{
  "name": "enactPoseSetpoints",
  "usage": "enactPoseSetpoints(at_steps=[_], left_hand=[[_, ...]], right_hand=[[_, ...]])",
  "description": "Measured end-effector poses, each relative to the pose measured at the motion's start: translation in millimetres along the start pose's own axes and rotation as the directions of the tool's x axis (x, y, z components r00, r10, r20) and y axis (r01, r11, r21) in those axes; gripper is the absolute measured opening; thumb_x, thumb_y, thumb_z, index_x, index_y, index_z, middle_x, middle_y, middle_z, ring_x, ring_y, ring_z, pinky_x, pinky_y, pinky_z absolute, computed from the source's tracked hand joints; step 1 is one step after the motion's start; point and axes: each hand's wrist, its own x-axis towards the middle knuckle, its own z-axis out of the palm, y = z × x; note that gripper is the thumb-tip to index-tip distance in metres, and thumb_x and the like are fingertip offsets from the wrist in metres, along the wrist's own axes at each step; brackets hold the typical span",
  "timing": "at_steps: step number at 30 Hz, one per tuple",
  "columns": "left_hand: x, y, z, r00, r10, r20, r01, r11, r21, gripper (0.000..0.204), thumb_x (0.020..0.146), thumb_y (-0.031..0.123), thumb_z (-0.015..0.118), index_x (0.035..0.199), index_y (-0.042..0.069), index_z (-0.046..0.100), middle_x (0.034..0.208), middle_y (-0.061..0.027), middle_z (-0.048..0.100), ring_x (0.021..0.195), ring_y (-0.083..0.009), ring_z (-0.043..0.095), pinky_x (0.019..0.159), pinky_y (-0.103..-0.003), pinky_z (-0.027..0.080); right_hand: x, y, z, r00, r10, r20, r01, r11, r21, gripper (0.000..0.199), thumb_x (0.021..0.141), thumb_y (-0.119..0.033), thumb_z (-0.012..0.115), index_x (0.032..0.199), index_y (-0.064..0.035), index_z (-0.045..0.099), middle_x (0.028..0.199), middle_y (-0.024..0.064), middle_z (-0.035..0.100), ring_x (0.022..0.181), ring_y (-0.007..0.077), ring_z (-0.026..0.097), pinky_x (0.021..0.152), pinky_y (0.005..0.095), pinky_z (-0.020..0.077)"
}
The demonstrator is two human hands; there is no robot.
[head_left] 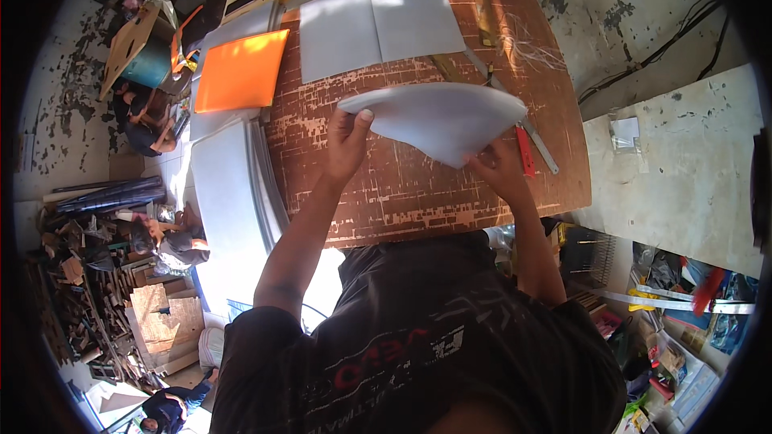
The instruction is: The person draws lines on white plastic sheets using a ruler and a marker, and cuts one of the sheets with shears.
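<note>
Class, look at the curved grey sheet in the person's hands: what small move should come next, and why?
Probably lower the grey sheet and let it flatten on the brown tabletop: the left hand and right hand grip it near its edges, and it bows between them instead of lying flat like the opened sheet beyond it.

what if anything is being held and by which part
A bent grey sheet: left hand at its left end, right hand at its lower right edge.
</note>
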Motion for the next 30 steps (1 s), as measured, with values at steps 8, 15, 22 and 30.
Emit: enactPoseSetpoints(at_steps=[8,15,22,30], left_hand=[[13.5,35.2,18.7,0.992,0.118,-0.034,-0.119,0.992,-0.041,0.048,0.107,0.038,0.047,0.134,-0.001,0.055,0.122,-0.0117,0.064,0.112,-0.0177,0.059,0.101,-0.035,0.045],[18.1,62.5,32.7,0.994,0.082,-0.067,-0.090,0.987,-0.129,0.056,0.098,0.040,0.052,0.134,-0.002,0.055,0.125,-0.0166,0.065,0.112,-0.0213,0.060,0.102,-0.036,0.043],[22.5,71.3,31.6,0.986,0.087,-0.141,-0.106,0.986,-0.129,0.056,0.096,0.038,0.048,0.127,-0.006,0.060,0.122,-0.0195,0.066,0.114,-0.0245,0.061,0.103,-0.037,0.043],[24.8,86.1,31.1,0.986,0.036,-0.165,-0.040,0.999,-0.026,0.045,0.095,0.021,0.041,0.120,-0.010,0.062,0.119,-0.0212,0.067,0.115,-0.0267,0.063,0.103,-0.039,0.048]], right_hand=[[-2.9,-64.1,4.4,0.991,-0.061,-0.116,0.100,0.923,0.372,0.044,0.092,-0.017,0.078,0.129,0.0028,0.063,0.122,0.0126,0.068,0.116,0.0211,0.064,0.099,0.0358,0.0500],[2.3,-92.6,3.7,0.983,-0.164,-0.079,0.180,0.937,0.298,0.037,0.093,-0.013,0.075,0.124,0.0034,0.065,0.114,0.0099,0.071,0.105,0.0169,0.066,0.090,0.0326,0.0524],[1.7,-85.0,6.2,0.983,-0.178,-0.043,0.183,0.963,0.199,0.038,0.094,-0.015,0.071,0.128,0.0016,0.066,0.119,0.0146,0.072,0.106,0.0202,0.068,0.093,0.0342,0.0525],[-2.7,-88.2,9.1,0.975,-0.215,-0.056,0.222,0.950,0.220,0.035,0.095,-0.014,0.069,0.126,0.0021,0.068,0.113,0.0143,0.072,0.097,0.0205,0.069,0.086,0.0337,0.0536]])
